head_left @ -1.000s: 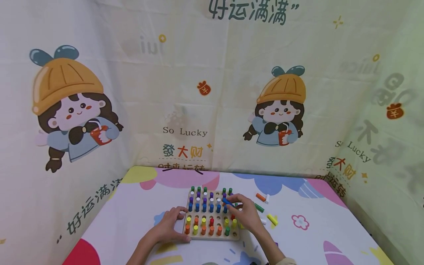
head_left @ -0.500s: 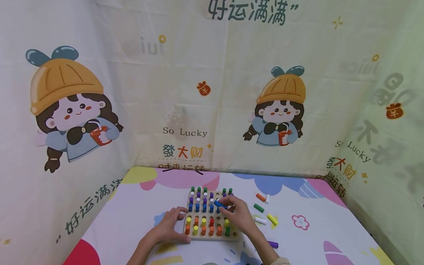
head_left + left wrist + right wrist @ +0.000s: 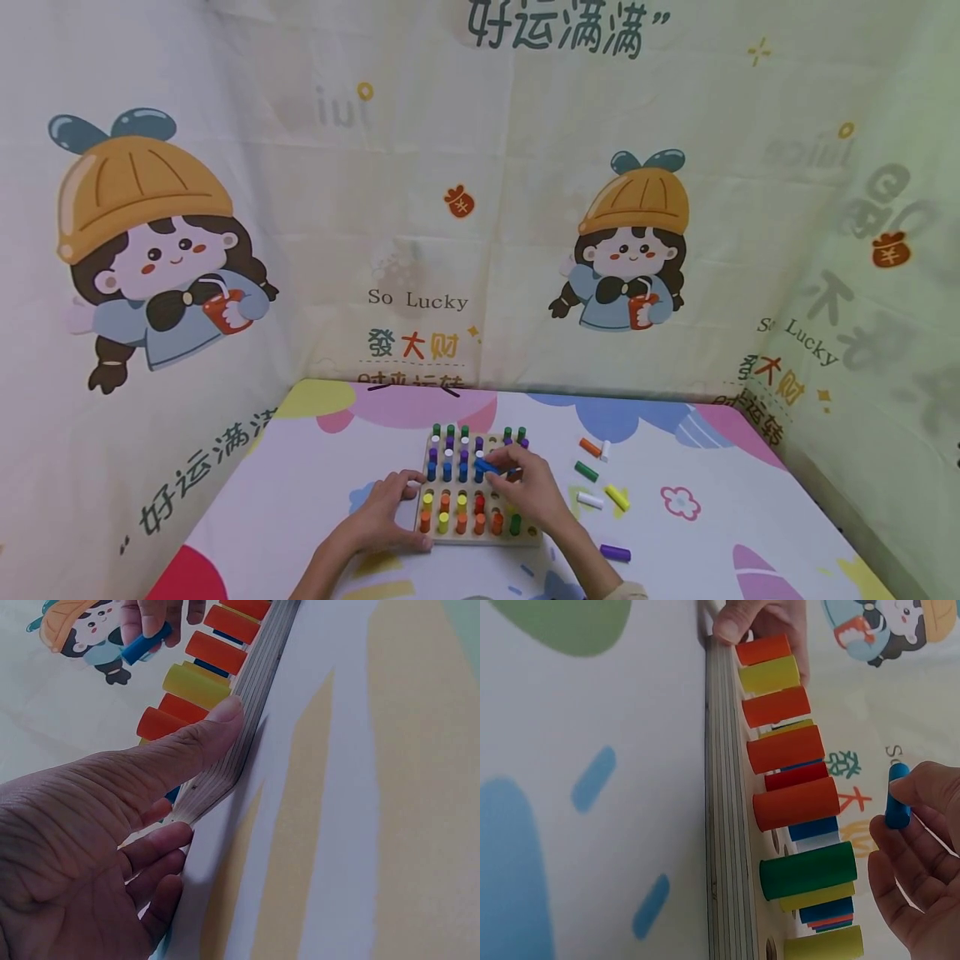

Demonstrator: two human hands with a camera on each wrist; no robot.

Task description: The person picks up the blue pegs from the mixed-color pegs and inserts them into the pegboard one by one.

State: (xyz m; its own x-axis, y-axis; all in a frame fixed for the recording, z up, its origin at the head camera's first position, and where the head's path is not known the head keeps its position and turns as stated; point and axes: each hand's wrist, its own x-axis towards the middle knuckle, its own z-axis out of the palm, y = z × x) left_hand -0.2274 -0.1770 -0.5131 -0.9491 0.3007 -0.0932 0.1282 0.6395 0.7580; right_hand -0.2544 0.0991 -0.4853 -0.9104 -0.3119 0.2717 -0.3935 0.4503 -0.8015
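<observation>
A wooden pegboard (image 3: pixel 480 540) lies on the table, filled with rows of coloured pegs: green, white, purple, blue, yellow, red and orange. My left hand (image 3: pixel 381 515) grips its left side, the thumb (image 3: pixel 223 712) on the front edge and the fingers around the corner. Between thumb and fingers my right hand (image 3: pixel 531 490) pinches a blue peg (image 3: pixel 898 796), tilted and above the board by the row of blue pegs (image 3: pixel 447 472). Some holes show bare, and part of the board's right side is hidden behind the right hand.
Several loose pegs lie right of the board: an orange peg (image 3: pixel 590 447), a green peg (image 3: pixel 587 471), a yellow peg (image 3: pixel 617 498), two white ones and, nearer the front, a purple peg (image 3: pixel 615 552). A printed cloth backdrop (image 3: pixel 517 350) rises behind the table.
My right hand has moved left across the board with the blue peg, from its right part toward the middle. The left hand stays at the board's left side.
</observation>
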